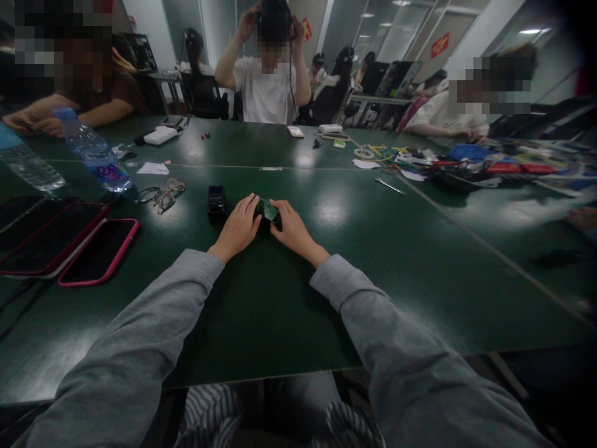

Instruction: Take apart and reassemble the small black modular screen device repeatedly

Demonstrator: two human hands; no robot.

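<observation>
On the worktop [284,317], a box [216,202] stands left of the gadget [269,211] between left hand [239,224] and right hand [293,227]; eyeglasses [166,198] lie farther left, cables [443,163] right.

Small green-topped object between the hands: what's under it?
Green tabletop shows around the small green-topped object. The spot directly beneath is hidden by the object itself, with the left hand and right hand at its ends; can't tell whether anything's there.
</observation>
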